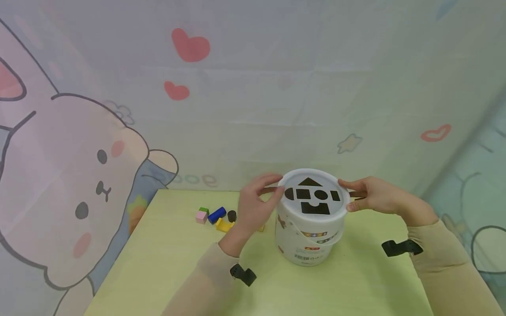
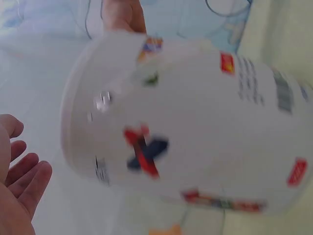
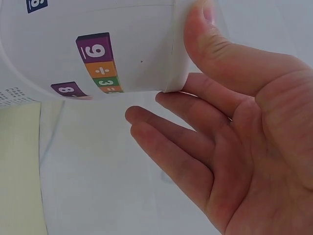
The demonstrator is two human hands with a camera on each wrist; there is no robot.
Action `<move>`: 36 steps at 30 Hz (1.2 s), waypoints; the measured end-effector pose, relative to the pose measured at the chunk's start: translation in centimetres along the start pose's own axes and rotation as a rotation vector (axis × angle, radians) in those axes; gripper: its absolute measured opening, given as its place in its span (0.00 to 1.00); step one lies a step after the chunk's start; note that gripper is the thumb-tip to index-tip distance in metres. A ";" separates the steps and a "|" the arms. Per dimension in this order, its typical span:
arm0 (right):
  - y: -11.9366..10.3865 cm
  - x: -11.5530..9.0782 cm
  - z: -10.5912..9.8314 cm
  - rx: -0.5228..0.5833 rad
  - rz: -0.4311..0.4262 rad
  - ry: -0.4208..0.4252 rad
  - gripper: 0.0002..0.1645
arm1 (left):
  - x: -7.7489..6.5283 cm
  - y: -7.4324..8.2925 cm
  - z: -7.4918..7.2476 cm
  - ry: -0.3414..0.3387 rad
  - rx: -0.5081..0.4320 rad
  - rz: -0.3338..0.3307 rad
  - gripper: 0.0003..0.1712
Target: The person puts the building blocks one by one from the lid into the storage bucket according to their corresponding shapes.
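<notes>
A white bucket (image 1: 304, 241) stands upright on the table. Its white lid (image 1: 311, 174), on top, has several dark shaped cutouts, among them a triangle, a circle and a notched rectangle. At the lid's right edge, my right hand (image 1: 375, 195) holds the rim between thumb and fingers; in the right wrist view the two lowest fingers (image 3: 171, 159) stick out free of it. My left hand (image 1: 254, 204) is beside the lid's left edge, fingers loosely bent. The left wrist view shows a gap between that hand (image 2: 19, 181) and the bucket's printed wall (image 2: 195, 122).
Left of the bucket lie small blocks: a blue cylinder (image 1: 217, 215), a pink cube (image 1: 201, 217), a green block (image 1: 204, 210), a dark round one (image 1: 232, 216) and a yellow one (image 1: 224, 225). The bucket's handle (image 1: 334, 240) hangs in front. A printed curtain (image 1: 257, 109) hangs behind the table (image 1: 158, 272).
</notes>
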State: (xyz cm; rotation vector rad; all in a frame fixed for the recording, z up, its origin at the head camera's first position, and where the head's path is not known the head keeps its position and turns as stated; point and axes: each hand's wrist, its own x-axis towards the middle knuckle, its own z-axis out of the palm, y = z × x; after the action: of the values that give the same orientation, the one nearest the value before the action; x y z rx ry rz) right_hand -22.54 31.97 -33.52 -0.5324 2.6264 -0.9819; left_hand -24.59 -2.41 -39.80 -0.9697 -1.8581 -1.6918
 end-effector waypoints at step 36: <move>0.3 -0.1 0.0 -0.003 -0.036 0.004 0.47 | -11.0 -11.9 -18.6 0.148 0.525 -0.841 0.25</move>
State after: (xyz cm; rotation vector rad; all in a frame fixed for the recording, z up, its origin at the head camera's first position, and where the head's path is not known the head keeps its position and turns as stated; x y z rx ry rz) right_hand -22.54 32.24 -33.66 -0.5804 2.6304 -0.9912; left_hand -28.70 -22.91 -52.94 0.1864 -2.5955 -1.4384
